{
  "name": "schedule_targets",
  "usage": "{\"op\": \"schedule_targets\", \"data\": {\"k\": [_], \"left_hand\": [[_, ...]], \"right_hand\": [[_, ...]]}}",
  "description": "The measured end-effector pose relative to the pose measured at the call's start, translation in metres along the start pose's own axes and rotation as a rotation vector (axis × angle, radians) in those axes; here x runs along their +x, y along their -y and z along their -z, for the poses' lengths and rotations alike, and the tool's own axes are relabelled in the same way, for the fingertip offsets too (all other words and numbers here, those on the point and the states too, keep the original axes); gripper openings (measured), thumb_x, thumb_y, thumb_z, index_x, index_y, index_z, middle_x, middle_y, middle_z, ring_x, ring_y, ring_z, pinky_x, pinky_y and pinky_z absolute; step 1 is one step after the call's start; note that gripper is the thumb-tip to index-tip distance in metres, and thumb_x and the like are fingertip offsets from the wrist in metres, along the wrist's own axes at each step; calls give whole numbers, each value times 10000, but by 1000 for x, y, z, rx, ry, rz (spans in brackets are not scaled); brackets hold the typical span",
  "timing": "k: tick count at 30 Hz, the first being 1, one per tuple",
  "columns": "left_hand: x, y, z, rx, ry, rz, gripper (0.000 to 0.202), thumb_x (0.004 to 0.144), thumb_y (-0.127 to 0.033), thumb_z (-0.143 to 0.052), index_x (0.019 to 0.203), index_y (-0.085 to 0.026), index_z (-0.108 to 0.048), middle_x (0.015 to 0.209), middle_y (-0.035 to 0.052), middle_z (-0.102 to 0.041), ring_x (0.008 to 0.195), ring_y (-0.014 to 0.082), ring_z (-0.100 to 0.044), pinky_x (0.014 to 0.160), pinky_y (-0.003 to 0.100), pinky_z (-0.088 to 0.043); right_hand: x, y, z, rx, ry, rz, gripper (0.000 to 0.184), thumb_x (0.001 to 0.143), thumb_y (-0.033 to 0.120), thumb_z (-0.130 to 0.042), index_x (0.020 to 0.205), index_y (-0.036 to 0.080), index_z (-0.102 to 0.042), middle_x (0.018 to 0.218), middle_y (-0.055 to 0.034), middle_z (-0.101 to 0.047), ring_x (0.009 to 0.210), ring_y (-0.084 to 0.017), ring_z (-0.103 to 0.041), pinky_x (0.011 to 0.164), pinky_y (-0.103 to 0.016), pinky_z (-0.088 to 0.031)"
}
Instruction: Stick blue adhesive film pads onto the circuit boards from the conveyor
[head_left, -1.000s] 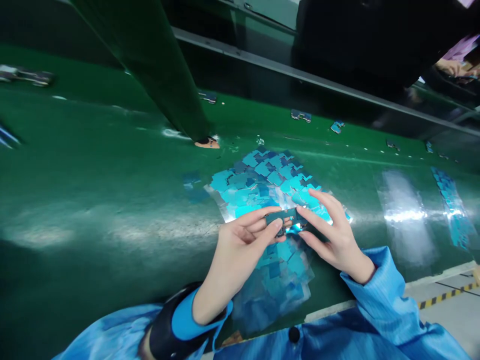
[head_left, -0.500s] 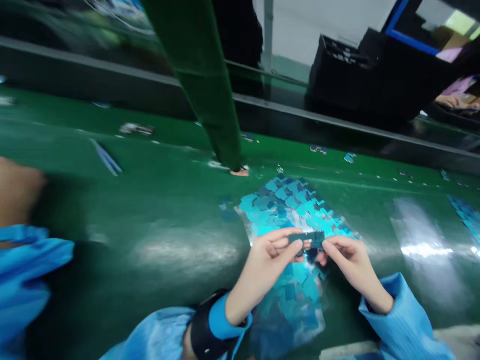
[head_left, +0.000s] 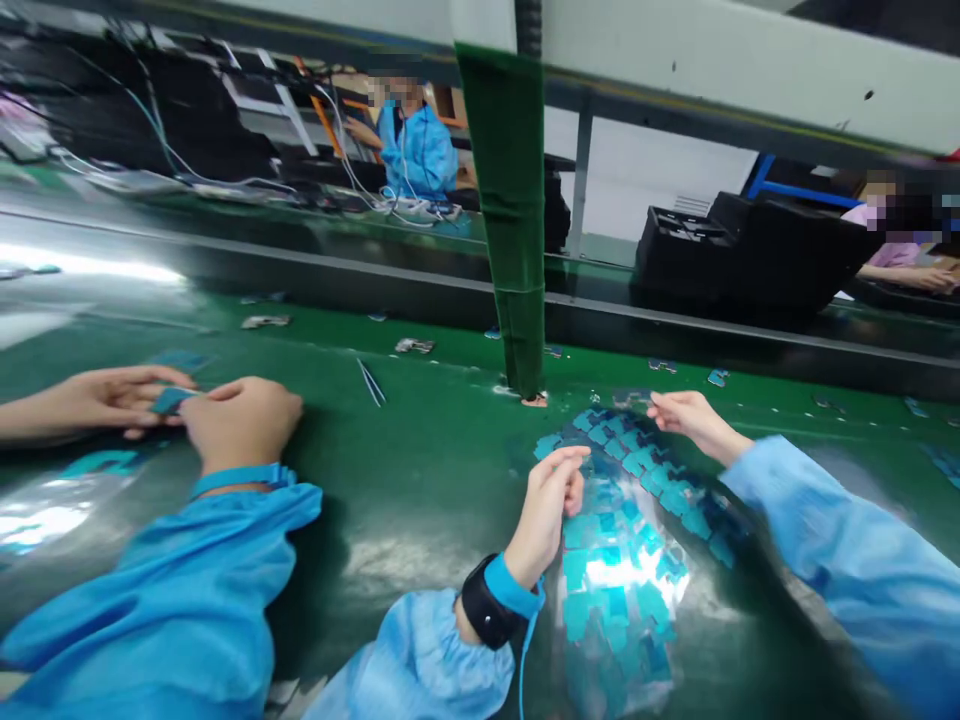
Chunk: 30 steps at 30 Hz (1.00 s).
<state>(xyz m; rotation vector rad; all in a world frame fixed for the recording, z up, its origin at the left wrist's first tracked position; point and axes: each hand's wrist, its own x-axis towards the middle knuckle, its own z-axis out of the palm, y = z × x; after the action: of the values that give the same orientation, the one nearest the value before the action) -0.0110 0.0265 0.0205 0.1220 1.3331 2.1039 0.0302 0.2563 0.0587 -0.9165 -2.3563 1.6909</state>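
My right hand (head_left: pixel 690 418) pinches a small, dark circuit board (head_left: pixel 632 399) by its right end, above the far end of the pile; motion blurs the board. Lower and to the left, my left hand (head_left: pixel 549 500) has its fingers bent together, and whatever they may hold is too small to name. Beneath and between my hands lie overlapping rows of teal, board-shaped flat pieces (head_left: pixel 637 458). A glossy clear plastic bag (head_left: pixel 611 640) with more teal pieces stretches toward me. A black band with a blue strap (head_left: pixel 491 605) circles my left wrist.
On the left, a co-worker's hands (head_left: pixel 240 415) hold a teal piece near another bag. Tweezers (head_left: pixel 370 382) and several small boards (head_left: pixel 415 346) lie on the green surface. A green-wrapped post (head_left: pixel 517 240) rises before me; black boxes (head_left: pixel 739 250) stand behind.
My hands have separated: the right one has carried the board away and up, while the left stays lower. My view has tilted up and shifted left, showing more of the co-worker's hands.
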Motion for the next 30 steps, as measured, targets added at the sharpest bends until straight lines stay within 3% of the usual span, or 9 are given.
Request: {"op": "schedule_targets", "data": {"k": [4, 7, 10, 14, 16, 18, 21, 25, 30], "left_hand": [[12, -5, 7, 4, -28, -53, 213, 690, -311, -695, 783, -135, -622, 386, -159, -259, 320, 19, -164, 344, 171, -113], [16, -9, 10, -13, -49, -70, 135, 746, -269, -653, 764, -142, -610, 402, -157, -238, 325, 23, -147, 339, 173, -109], [15, -13, 11, -47, -71, -72, 119, 695, -229, -628, 769, -136, -622, 394, -153, -243, 332, 24, -160, 341, 169, -114], [12, -16, 8, -78, -100, -49, 132, 644, -215, -611, 752, -142, -628, 381, -148, -249, 335, 25, -160, 343, 167, -119], [12, -17, 7, -76, -98, -33, 132, 635, -212, -614, 746, -142, -631, 383, -145, -257, 336, 25, -167, 345, 167, -130], [10, -17, 6, -60, -89, -26, 131, 628, -208, -619, 740, -141, -634, 389, -141, -268, 341, 25, -180, 351, 165, -143], [7, -16, 5, -2, -52, -10, 125, 620, -208, -628, 721, -135, -637, 397, -133, -289, 348, 25, -218, 362, 162, -175], [3, -16, 2, 122, 34, 31, 125, 621, -226, -662, 690, -123, -651, 399, -98, -372, 353, 45, -309, 376, 187, -252], [6, -18, 6, 201, -51, -66, 174, 653, -240, -646, 799, -145, -646, 456, -68, -491, 414, 74, -420, 426, 194, -325]], "right_hand": [[58, 24, -15, -130, -70, 40, 299, 933, 336, -559, 1176, 163, -573, 1166, -82, -610, 975, -190, -629, 827, -393, -547], [64, 24, -10, -235, -87, 92, 303, 933, 332, -558, 1191, 174, -570, 1203, -87, -596, 1004, -197, -621, 849, -404, -541], [32, 8, 0, -331, -54, 173, 273, 932, 328, -559, 1143, 159, -600, 1162, -87, -624, 1005, -199, -627, 875, -419, -531], [-56, -19, -6, -411, 67, 335, 283, 876, 336, -630, 1117, 190, -662, 1252, -93, -630, 1214, -230, -546, 1109, -421, -374], [-99, -36, -19, -435, 158, 408, 557, 765, 389, -747, 1273, 228, -587, 1451, -77, -482, 1367, -257, -403, 1169, -417, -291], [-129, -56, -34, -561, 268, 543, 746, 775, 482, -712, 1420, 232, -434, 1550, -107, -322, 1442, -306, -264, 1169, -520, -250], [-142, -80, -49, -659, 260, 630, 563, 871, 465, -603, 1381, 258, -484, 1535, -106, -345, 1444, -307, -257, 1139, -599, -249], [-133, -92, -51, -553, 186, 708, 404, 924, 381, -547, 1286, 206, -582, 1469, -124, -453, 1413, -248, -342, 1140, -481, -334], [-139, -91, -47, -580, 174, 709, 667, 846, 484, -624, 1413, 182, -444, 1516, -156, -365, 1431, -298, -286, 1126, -525, -339]]}}
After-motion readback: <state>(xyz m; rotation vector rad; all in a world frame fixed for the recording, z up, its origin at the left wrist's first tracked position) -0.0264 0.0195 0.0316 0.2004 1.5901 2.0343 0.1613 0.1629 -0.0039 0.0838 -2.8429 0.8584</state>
